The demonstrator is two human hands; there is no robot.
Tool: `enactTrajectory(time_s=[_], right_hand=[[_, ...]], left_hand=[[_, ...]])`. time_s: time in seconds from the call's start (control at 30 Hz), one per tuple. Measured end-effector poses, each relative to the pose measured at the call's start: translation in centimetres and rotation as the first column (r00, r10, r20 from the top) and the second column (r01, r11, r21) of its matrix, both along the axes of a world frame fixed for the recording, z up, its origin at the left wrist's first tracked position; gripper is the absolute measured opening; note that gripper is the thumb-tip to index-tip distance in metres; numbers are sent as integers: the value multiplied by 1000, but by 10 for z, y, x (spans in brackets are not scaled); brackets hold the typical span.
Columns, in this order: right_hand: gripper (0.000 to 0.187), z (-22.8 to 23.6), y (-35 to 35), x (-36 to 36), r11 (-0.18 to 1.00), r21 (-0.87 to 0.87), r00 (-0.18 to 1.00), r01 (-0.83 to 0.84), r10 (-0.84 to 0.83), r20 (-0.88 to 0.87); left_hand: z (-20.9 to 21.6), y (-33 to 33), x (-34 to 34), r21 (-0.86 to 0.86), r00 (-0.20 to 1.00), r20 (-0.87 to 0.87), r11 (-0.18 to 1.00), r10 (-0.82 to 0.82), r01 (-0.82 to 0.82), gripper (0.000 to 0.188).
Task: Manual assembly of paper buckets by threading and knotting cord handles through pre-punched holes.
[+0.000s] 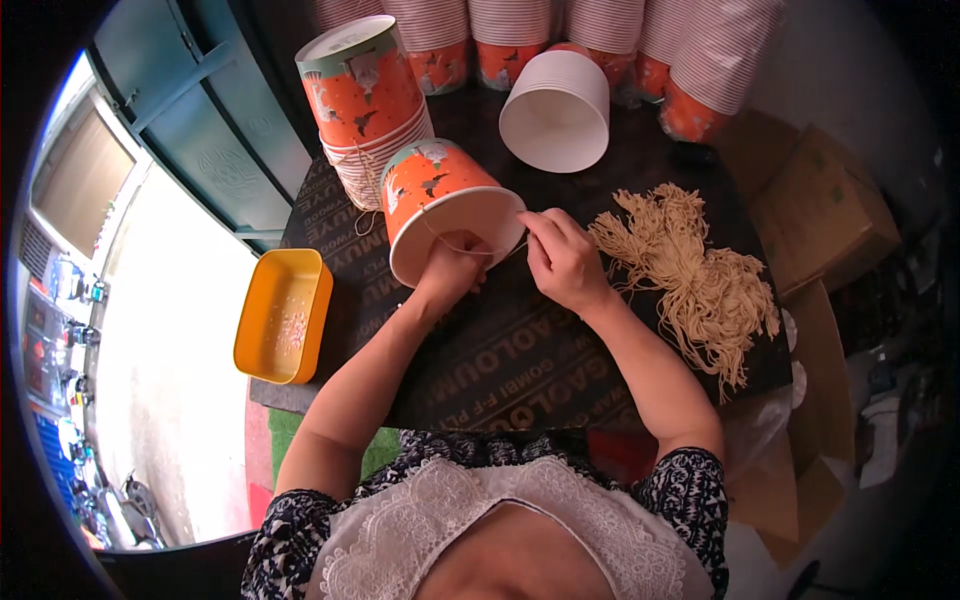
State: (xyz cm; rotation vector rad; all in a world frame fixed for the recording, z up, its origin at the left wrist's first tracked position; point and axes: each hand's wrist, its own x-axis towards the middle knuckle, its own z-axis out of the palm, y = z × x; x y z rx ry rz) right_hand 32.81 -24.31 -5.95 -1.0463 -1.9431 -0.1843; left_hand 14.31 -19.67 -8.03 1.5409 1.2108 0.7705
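A round orange paper bucket (450,187) with a printed pattern lies tilted on the dark table, its white mouth towards me. My left hand (458,263) reaches into that mouth with its fingers curled; what they hold is hidden. A thin beige cord (437,232) comes through the left side of the rim and loops across the mouth by this hand. At the right rim, my right hand (562,255) is closed in a pinch, its fingertips against the edge. Whatever lies between them is too small to make out.
Behind the bucket at left stands a stack of similar buckets (365,100) with cords hanging. White nested buckets (555,115) lie at the back, before wrapped stacks (610,35). Cut cords (690,270) are piled at right. A yellow tray (280,270) with small bits sits at left; cardboard boxes (825,205) stand beyond.
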Motion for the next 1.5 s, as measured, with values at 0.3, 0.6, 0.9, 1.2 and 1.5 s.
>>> enactTrajectory(time_s=[0.3, 0.6, 0.9, 1.2, 1.5], right_hand=[[30, 17, -10, -11, 978, 24, 955, -208, 208, -212], [21, 42, -15, -19, 917, -105, 902, -386, 351, -252], [17, 45, -6, -58, 910, -115, 915, -398, 404, 25], [17, 48, -78, -95, 852, 149, 830, -502, 426, 361], [21, -3, 6, -32, 852, -467, 965, 237, -261, 14]], left_hand=[[5, -2, 1, -21, 998, 56, 999, -36, 37, 17], [-10, 3, -7, 58, 980, 111, 986, -164, 158, 14], [-11, -17, 3, 366, 874, 439, 930, -209, 38, 6], [10, -2, 1, -155, 980, -63, 972, -189, 177, 20], [-12, 3, -1, 95, 983, 11, 979, -181, 180, 21]])
